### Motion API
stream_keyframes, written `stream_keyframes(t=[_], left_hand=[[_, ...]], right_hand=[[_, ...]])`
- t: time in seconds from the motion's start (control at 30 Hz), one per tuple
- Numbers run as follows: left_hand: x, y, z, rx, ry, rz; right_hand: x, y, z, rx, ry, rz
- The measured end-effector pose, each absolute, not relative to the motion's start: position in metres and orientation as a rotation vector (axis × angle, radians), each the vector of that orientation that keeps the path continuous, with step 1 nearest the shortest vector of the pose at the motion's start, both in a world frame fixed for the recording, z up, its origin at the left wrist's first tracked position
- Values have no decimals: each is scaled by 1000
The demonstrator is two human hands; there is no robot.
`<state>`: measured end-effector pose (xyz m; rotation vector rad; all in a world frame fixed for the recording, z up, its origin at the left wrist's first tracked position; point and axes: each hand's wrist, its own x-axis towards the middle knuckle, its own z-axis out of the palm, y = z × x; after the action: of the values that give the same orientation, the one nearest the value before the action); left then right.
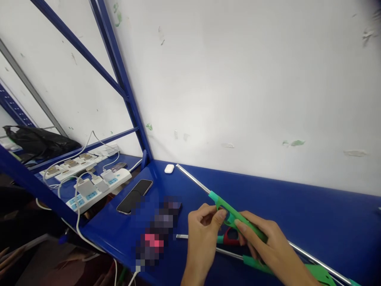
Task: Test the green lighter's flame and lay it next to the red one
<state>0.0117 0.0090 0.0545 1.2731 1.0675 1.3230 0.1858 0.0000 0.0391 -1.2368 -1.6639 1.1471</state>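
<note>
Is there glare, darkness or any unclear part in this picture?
Head view: the wall is brightly lit; the metal tube of the held green tool shows shiny highlights; coarse pixel blocks hide detail on the blue table; the lower left is dark.

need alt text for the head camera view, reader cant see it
A person's right hand grips a green tool with a long metal tube, the left hand at its trigger loop, above a blue table. Similar tools lie beneath; a dark phone and small white case sit farther left, with white power strips beyond.
</note>
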Motion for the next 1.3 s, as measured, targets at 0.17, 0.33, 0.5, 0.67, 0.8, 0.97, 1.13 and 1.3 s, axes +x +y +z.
stream_keyframes(t=[0.17,0.33,0.5,0.67,0.8,0.97,1.13,1.3], left_hand=[[10,9,48,1262,1005,1293],[15,12,38,1169,940,1280],[18,12,33,1079,865,1238],[20,12,31,999,842,1230],[21,11,32,971,836,1217],[19,8,35,1007,887,1214],[25,8,30,1132,1061,1291],[36,11,25,1242,1242,1370]], right_hand=[[185,-1,42,-1258,-1624,1296],[184,1,41,-1278,-1553,1411],[184,0,42,-1239,-1540,1470],[183,-6,51,-1287,-1465,1498],[181,-11,60,-1348,-1415,1476],[183,-6,55,-1270,-1484,1484],[188,3,43,-1304,-1668,1182],[189,5,42,-1303,-1811,936]])
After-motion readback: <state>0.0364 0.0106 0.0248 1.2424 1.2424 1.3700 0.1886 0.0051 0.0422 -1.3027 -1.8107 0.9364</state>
